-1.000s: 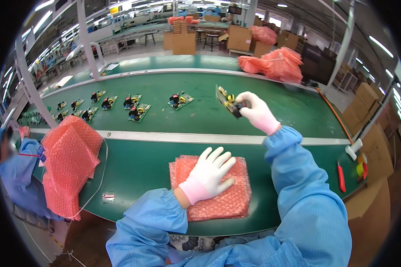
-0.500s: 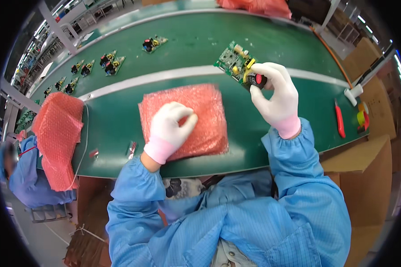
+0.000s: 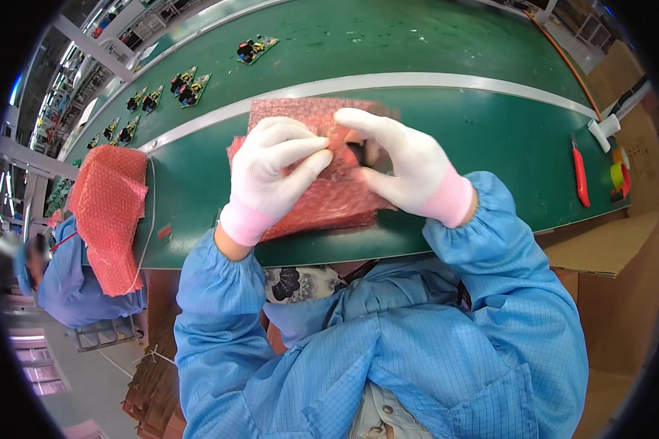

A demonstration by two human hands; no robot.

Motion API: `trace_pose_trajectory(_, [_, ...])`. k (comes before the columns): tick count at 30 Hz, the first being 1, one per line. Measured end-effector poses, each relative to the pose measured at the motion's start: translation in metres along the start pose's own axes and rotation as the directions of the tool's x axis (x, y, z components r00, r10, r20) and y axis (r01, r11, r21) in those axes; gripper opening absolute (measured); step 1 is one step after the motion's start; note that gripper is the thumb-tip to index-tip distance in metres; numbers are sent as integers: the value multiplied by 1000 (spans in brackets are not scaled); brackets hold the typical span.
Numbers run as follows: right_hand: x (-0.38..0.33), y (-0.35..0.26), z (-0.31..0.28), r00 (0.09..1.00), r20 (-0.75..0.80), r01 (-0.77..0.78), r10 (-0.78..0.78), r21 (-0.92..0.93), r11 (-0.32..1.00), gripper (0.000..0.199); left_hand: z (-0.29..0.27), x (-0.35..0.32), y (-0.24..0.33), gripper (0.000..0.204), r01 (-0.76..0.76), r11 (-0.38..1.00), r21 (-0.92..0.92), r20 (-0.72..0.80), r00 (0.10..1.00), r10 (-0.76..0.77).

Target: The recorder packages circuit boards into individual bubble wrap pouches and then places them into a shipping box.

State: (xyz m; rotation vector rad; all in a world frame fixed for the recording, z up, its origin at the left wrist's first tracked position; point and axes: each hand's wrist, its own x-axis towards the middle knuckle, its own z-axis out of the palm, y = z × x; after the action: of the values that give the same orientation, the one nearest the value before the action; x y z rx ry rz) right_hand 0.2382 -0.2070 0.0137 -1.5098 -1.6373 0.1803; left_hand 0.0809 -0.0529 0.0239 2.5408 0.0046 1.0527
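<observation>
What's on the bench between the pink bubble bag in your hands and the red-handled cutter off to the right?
In the head view, nothing: only bare green bench surface separates the pink bubble bag from the red-handled cutter.

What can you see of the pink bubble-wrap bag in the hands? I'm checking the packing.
The pink bubble-wrap bag is a flat, translucent, bubbled plastic sleeve, wrinkled, lying near the front edge of the green bench. The left hand pinches its upper part; the right hand presses beside it, where something dark shows at the mouth.

We see white knit gloves with pink cuffs on the left hand (image 3: 271, 172) and right hand (image 3: 403, 164), a pink bubble-wrap bag (image 3: 322, 201), a green conveyor belt (image 3: 490, 139), and a red-handled tool (image 3: 580, 175).
</observation>
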Motion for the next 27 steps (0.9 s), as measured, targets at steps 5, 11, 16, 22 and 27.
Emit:
trace_pose_trajectory(5, [4, 25, 4, 980, -198, 45, 23, 332, 942, 51, -17, 1, -2, 18, 132, 984, -123, 32, 991, -129])
trace_pose_trajectory(11, [39, 13, 8, 929, -54, 342, -366, -251, 905, 43, -32, -39, -64, 24, 415, 870, -265, -348, 801, -488])
trace_pose_trajectory(16, [38, 21, 50, 932, 285, 308, -224, -293, 905, 34, -12, -105, -143, 31, 692, 722, -3, -313, 685, -658])
trace_pose_trajectory(22, [26, -26, 37, 969, 2, 240, -249, -271, 932, 28, -14, -118, -181, 27, 549, 833, 68, -301, 807, -508])
trace_pose_trajectory(27, [-63, -102, -57, 854, -444, 130, -270, -320, 939, 29, 33, -25, -45, 30, 946, 211, 245, -560, 316, -766])
